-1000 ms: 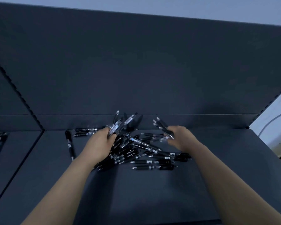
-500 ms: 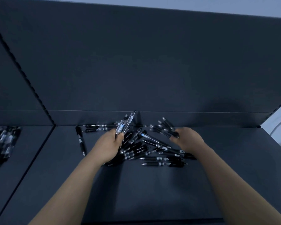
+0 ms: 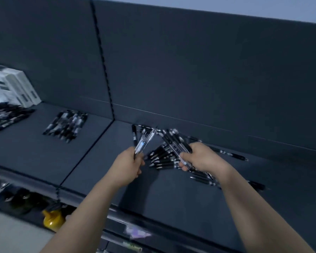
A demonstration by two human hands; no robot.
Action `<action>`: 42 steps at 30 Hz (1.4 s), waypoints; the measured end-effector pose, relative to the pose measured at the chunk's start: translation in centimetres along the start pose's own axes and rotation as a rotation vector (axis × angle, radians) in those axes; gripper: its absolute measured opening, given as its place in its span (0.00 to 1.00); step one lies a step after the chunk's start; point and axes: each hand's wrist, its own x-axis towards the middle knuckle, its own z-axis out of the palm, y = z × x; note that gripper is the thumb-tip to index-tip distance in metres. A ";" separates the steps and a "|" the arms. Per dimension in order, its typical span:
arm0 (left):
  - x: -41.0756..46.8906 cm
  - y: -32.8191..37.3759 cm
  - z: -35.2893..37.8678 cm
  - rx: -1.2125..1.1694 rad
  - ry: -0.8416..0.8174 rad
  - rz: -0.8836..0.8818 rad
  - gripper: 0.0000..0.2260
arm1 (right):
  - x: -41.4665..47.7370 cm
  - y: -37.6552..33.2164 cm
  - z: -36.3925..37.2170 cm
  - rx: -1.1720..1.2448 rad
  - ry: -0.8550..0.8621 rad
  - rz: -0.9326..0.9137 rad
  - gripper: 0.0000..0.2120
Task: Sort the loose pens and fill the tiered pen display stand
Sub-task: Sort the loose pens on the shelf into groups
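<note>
1. Loose black plastic pens (image 3: 162, 159) lie heaped near the rear edge of the dark grey shelf (image 3: 171, 201).
2. Left hand (image 3: 126, 167) grips a bundle of clear-barrelled pens (image 3: 145, 140), fingers curled round it.
3. Right hand (image 3: 202, 157) grips a fan of black pens (image 3: 177, 143) over the heap.

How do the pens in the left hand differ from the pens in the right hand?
The left hand grips a tight bundle of mostly clear pens, leaning right. The right hand grips darker pens, fanned out and leaning left. Both bundles point up over the loose pile.
</note>
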 end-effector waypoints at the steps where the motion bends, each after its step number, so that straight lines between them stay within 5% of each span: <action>1: -0.4 -0.8 -0.8 0.027 0.026 -0.006 0.09 | 0.3 -0.7 0.9 0.017 -0.017 -0.001 0.05; 12: -1.2 -11.8 -14.5 0.133 0.241 -0.110 0.12 | 4.7 -12.7 13.2 0.011 -0.121 -0.047 0.03; 23: 4.5 -20.0 -28.1 0.182 0.159 -0.131 0.13 | 12.5 -23.3 24.0 0.028 0.064 0.083 0.06; 37: 16.3 -20.7 -28.7 0.274 0.112 -0.193 0.07 | 19.9 -27.4 24.8 -0.026 0.148 0.159 0.16; 42: 18.4 -20.8 -26.8 0.161 0.110 -0.161 0.09 | 21.6 -27.9 25.5 0.038 0.080 0.151 0.06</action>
